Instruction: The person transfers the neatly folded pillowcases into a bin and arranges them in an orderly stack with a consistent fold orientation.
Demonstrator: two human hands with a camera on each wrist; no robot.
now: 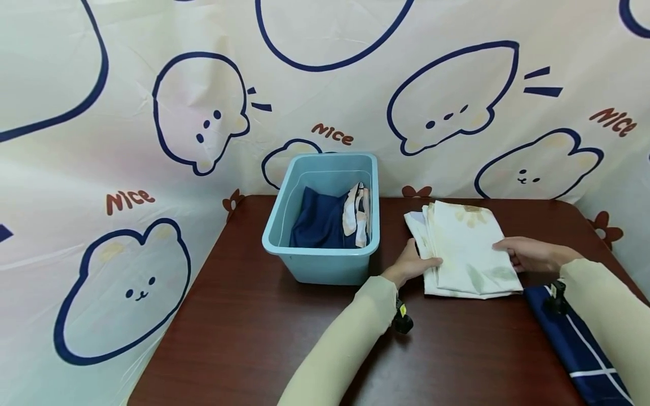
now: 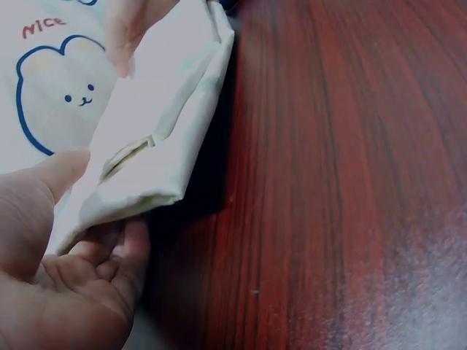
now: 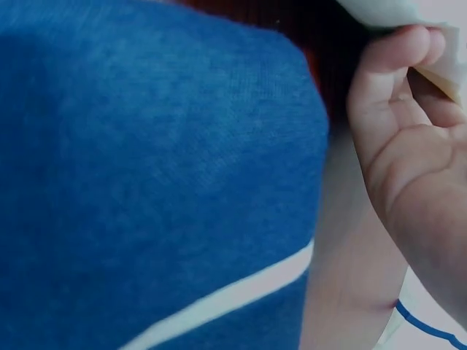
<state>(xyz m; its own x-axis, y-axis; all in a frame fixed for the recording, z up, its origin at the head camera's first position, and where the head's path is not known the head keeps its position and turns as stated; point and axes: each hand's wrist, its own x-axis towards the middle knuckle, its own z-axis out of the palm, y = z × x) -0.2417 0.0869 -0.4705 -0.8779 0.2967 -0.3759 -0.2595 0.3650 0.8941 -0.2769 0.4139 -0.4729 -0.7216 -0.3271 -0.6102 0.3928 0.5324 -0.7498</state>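
A folded white cloth (image 1: 469,248) with pale yellow and green prints is held between both hands at the right of the table. The left hand (image 1: 412,264) grips its left edge, thumb on top and fingers curled underneath, as the left wrist view shows on the cloth (image 2: 168,95). At the opposite edge, the right hand (image 1: 533,254) pinches the cloth; in the right wrist view the fingers (image 3: 398,55) meet its corner. Just below the right forearm lies a folded navy cloth (image 1: 569,344) with white lines, which fills much of the right wrist view.
Left of the white cloth stands a light blue plastic bin (image 1: 320,265) holding a navy cloth (image 1: 320,220) and a patterned folded cloth (image 1: 357,214). All rest on a dark brown wooden table (image 1: 228,338). A printed white backdrop (image 1: 325,101) hangs behind the table.
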